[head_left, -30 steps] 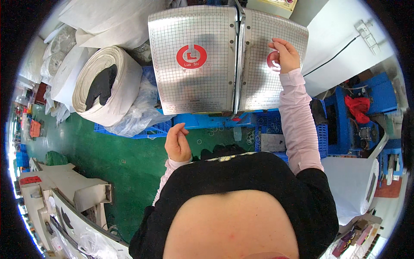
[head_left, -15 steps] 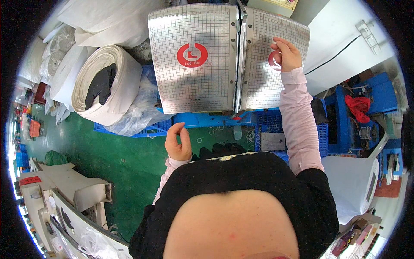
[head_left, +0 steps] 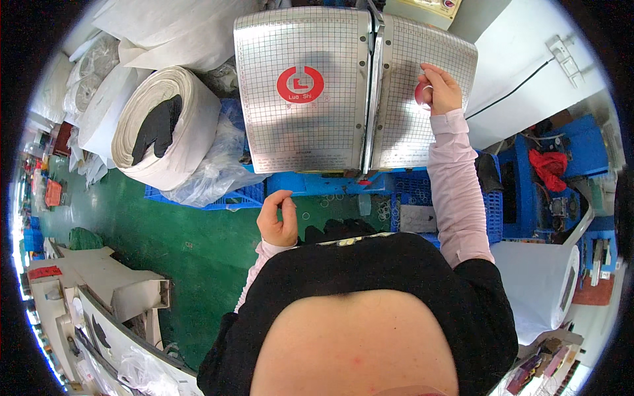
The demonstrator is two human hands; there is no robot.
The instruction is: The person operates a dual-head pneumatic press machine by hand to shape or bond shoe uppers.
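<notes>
A silvery metal plate printed with a grid and a red round logo (head_left: pixel 300 142) stands in front of me. Across a dark, metal-edged gap, a second gridded plate (head_left: pixel 401 142) stands on the right. Over that right plate is my right hand (head_left: pixel 445 92), its fingers drawn together; whatever they may hold is too small to make out. The hand partly covers a red mark on the plate. My left hand (head_left: pixel 277 221) hangs over the floor below the left plate, fingers and thumb curled in, with nothing visible between them.
White material rolls (head_left: pixel 168 129) with a black piece on top stand at the left. Blue crates (head_left: pixel 244 198) sit under the plates. White rings (head_left: pixel 383 210) lie near the right crate. Blue machinery (head_left: pixel 584 148) with a red cloth (head_left: pixel 549 165) and a white roll (head_left: pixel 538 287) are at right.
The whole view has shifted slightly, moving the plates a little to the right in the picture. Both hands keep nearly the same pose, the right one still over the right plate.
</notes>
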